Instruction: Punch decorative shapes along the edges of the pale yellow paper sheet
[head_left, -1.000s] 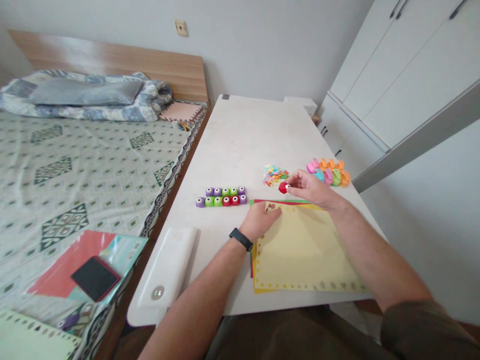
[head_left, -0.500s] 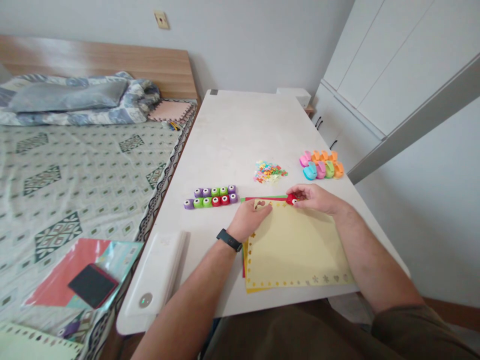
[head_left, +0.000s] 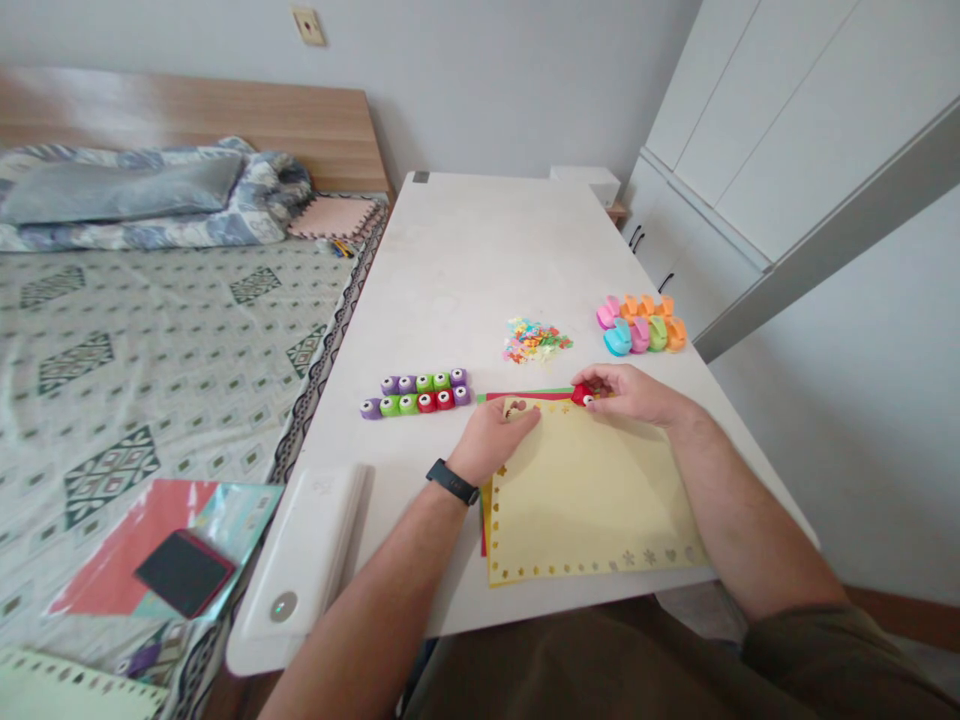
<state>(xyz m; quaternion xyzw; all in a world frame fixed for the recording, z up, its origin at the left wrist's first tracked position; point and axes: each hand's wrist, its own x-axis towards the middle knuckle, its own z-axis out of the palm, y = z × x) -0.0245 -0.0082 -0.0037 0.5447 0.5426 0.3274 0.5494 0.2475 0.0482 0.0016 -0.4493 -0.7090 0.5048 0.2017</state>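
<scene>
Yellow bordered paper sheet (head_left: 592,500): pressed flat by left hand (head_left: 491,440); red craft punch (head_left: 583,395) clamped in right hand (head_left: 634,393) at sheet's top edge; hands held apart
</scene>
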